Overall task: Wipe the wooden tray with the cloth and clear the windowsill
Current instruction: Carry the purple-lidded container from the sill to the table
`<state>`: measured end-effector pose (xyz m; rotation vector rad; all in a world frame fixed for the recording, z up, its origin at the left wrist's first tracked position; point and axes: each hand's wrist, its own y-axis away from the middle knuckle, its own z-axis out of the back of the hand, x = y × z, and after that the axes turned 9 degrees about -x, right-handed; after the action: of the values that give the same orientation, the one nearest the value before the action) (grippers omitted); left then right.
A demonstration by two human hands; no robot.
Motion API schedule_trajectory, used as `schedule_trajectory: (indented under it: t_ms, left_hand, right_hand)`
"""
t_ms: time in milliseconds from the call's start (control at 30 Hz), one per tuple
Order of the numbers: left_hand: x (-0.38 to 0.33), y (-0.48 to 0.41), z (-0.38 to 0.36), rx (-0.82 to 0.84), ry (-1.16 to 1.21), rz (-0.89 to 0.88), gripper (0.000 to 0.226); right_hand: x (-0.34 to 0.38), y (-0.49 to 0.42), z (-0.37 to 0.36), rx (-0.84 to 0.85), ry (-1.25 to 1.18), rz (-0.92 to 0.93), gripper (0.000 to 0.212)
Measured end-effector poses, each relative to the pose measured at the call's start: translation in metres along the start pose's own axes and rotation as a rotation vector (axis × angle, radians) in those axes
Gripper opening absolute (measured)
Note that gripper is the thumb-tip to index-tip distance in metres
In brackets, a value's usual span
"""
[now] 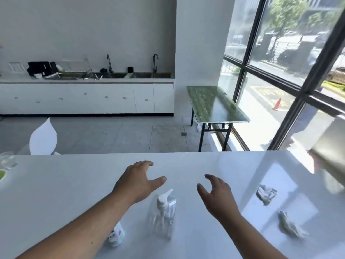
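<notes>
My left hand (138, 181) and my right hand (217, 195) hover over a white table (65, 193), both empty with fingers spread. Between and below them stands a clear pump bottle (163, 212). Two crumpled grey-white cloths lie at the right: one cloth (266, 192) farther back, the other cloth (291, 224) nearer me. No wooden tray is in sight. A blurred pale object (328, 152) sits at the right edge by the window; I cannot tell what it is.
A small white bottle (116, 235) lies half hidden under my left forearm. A clear glass (7, 160) and a green-rimmed dish (2, 174) sit at the left edge. Beyond the table stand a white chair (43, 139), a green folding table (216, 103) and a sink counter (85, 79).
</notes>
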<state>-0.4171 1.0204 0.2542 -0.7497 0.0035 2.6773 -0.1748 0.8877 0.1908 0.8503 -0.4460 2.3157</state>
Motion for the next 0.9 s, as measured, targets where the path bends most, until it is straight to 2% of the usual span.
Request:
schedule_trajectory:
  t_ms: [67, 167, 267, 400, 600, 900]
  left_hand:
    - [-0.018, 0.003, 0.009, -0.014, 0.002, -0.074, 0.084]
    - [-0.049, 0.023, 0.013, 0.002, 0.059, -0.232, 0.081]
    - [-0.080, 0.066, -0.003, 0.103, 0.113, -0.432, 0.081]
    - [-0.113, 0.142, -0.039, 0.306, 0.175, -0.631, 0.080]
    - [-0.186, 0.251, -0.052, 0.401, 0.203, -0.891, 0.080]
    - [-0.299, 0.436, -0.053, 0.493, 0.269, -1.177, 0.076]
  right_hand:
    - [0.007, 0.014, 0.031, -0.079, 0.134, 0.102, 0.063]
    - [0.012, 0.063, 0.078, -0.202, 0.245, 0.134, 0.065]
    - [-0.008, 0.147, 0.119, -0.306, 0.374, 0.053, 0.066]
    - [-0.047, 0.264, 0.166, -0.318, 0.572, -0.122, 0.062]
    - [-0.082, 0.405, 0.241, -0.501, 0.589, -0.400, 0.060]
    - [-0.122, 0.596, 0.321, -0.731, 0.550, -0.581, 0.065]
